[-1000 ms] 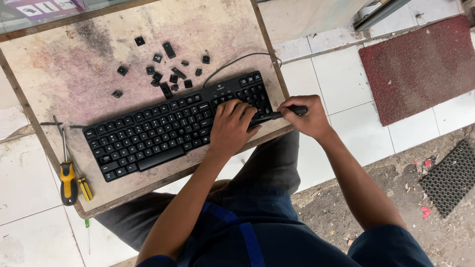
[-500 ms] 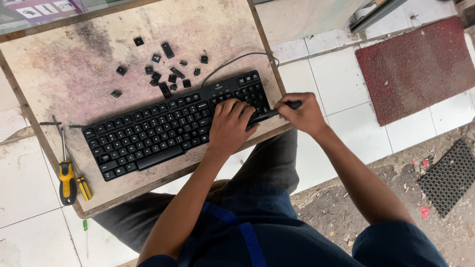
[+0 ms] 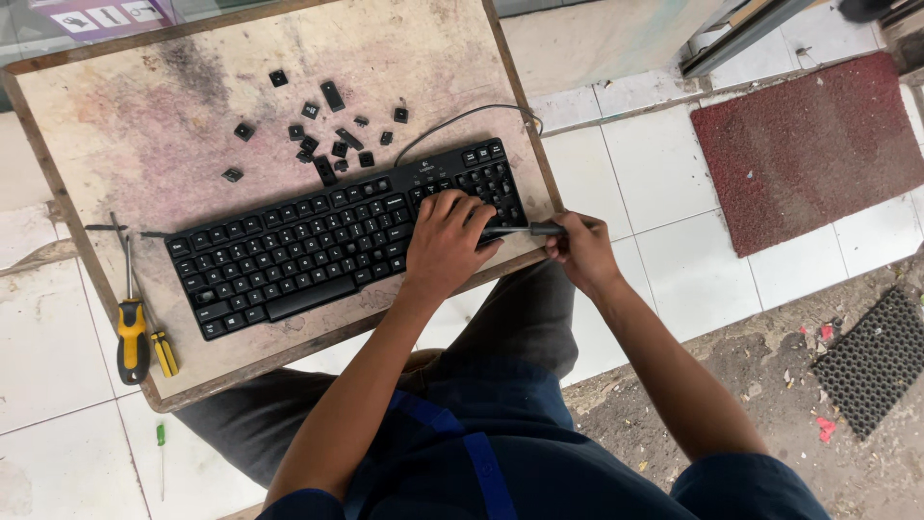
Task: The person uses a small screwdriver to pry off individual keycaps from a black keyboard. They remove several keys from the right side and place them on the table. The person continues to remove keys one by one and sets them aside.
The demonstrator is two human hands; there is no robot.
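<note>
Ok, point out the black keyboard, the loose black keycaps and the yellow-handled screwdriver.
Black keyboard (image 3: 289, 250), head view, middle key rows.
Loose black keycaps (image 3: 332, 144), head view, middle of the cluster.
Yellow-handled screwdriver (image 3: 131, 332), head view, handle.

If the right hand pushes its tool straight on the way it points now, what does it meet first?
The right hand points its dark tool leftward under the left hand, so it would probably meet that hand's fingers or the keyboard keys there; depth is unclear.

bare forearms, no watch, rings or gloves on left hand (image 3: 445, 241) or right hand (image 3: 580, 248). short dark navy sleeves ending above elbows. dark navy top with brighter blue strap or stripe running down front. dark grey trousers, cloth creased over knees.
</note>
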